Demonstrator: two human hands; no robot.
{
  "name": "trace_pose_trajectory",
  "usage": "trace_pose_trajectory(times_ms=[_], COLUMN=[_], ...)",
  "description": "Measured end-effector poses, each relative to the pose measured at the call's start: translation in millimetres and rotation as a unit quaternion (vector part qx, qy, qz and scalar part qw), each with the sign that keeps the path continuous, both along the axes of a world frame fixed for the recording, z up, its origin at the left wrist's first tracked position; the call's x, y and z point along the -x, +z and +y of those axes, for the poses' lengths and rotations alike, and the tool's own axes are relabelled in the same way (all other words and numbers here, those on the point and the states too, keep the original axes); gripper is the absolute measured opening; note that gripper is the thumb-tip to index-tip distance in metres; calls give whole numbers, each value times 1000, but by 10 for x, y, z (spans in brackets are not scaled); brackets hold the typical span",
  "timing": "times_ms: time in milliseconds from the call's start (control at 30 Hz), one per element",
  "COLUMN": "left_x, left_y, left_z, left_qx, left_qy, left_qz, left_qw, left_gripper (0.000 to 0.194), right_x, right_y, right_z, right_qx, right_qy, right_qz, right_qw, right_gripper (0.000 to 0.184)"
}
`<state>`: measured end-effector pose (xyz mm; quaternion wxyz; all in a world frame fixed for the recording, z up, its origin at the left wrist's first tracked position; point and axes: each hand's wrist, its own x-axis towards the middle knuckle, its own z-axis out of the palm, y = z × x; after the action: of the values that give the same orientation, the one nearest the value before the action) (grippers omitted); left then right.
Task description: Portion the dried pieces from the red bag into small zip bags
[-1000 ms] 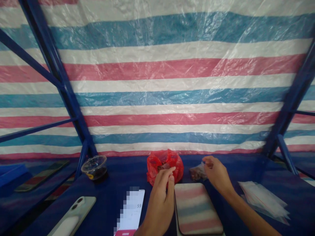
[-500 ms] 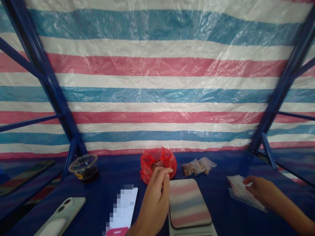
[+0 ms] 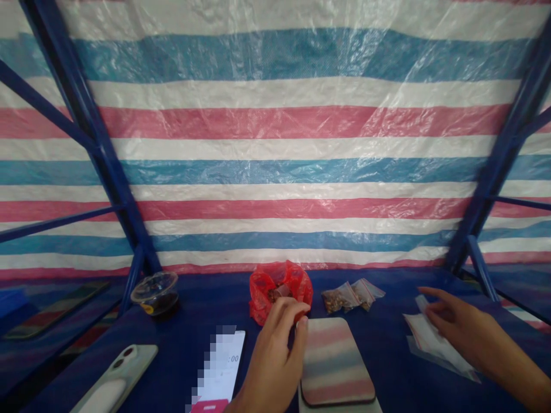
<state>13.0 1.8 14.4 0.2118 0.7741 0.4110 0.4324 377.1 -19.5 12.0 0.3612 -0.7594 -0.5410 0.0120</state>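
Note:
My left hand [image 3: 278,350] reaches toward the open red plastic bag [image 3: 279,289], fingers curled and pinched just in front of it; whether they hold anything is hidden. Dark brownish contents show inside the bag. My right hand [image 3: 456,324] is on a stack of small clear bags [image 3: 434,344] at the right, pinching the top one between thumb and fingers. Two small filled clear bags [image 3: 350,295] lie behind a scale with a shiny plate [image 3: 333,358] that mirrors the striped tarp.
A phone with a lit screen [image 3: 221,367] and a second phone face down [image 3: 116,381] lie at the front left. A clear plastic cup with dark liquid [image 3: 155,292] stands at the left. Blue metal posts [image 3: 124,189] and a striped tarp wall close the back.
My right hand let go of a filled bag beside the other one and moved right to the stack of empty bags, now lifting one. My left hand stayed at the red bag.

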Motion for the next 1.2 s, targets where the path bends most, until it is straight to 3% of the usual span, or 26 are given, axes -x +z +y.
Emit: trace_pose_trajectory(times_ms=[67, 100, 167, 200, 300, 400, 567, 767, 900, 1033, 1200], left_x=[-47, -78, -141, -169, -202, -154, -5, 89, 87, 73, 73], left_y=[9, 0, -42, -69, -111, -44, 130, 186, 163, 158, 207], left_z=[-54, -75, -97, -99, -92, -98, -131, -121, -111, -131, -156], left_qx=[-19, -34, -73, -92, -90, -53, -86, -125, -125, -62, 34], left_qy=[-26, -51, -111, -133, -130, -121, -143, -160, -168, -172, -199], left_qz=[55, 83, 128, 135, 113, 106, 177, 237, 238, 184, 120], left_qw=[998, 995, 983, 978, 981, 986, 970, 950, 948, 966, 972], left_gripper=[40, 60, 97, 99, 74, 60, 72, 80, 55, 36, 68], right_x=[493, 768, 1293, 1511, 1887, 1918, 1822, 1844, 1846, 1802, 1745], right_y=[84, 108, 137, 150, 194, 216, 157, 65, 20, -18, -55], right_z=[-25, -53, -126, -164, -233, -220, -156, -144, -151, -155, -152], right_qx=[2, -26, -13, 8, 35, 29, 49, 58, 72, 92, 102], right_qy=[110, 134, 211, 241, 272, 270, 267, 296, 310, 284, 301], right_qz=[149, 197, 265, 288, 345, 350, 343, 403, 434, 385, 346], right_qw=[983, 971, 941, 927, 898, 897, 899, 864, 843, 873, 883], right_gripper=[57, 61, 60, 58, 54, 58, 58, 55, 59, 61, 57])
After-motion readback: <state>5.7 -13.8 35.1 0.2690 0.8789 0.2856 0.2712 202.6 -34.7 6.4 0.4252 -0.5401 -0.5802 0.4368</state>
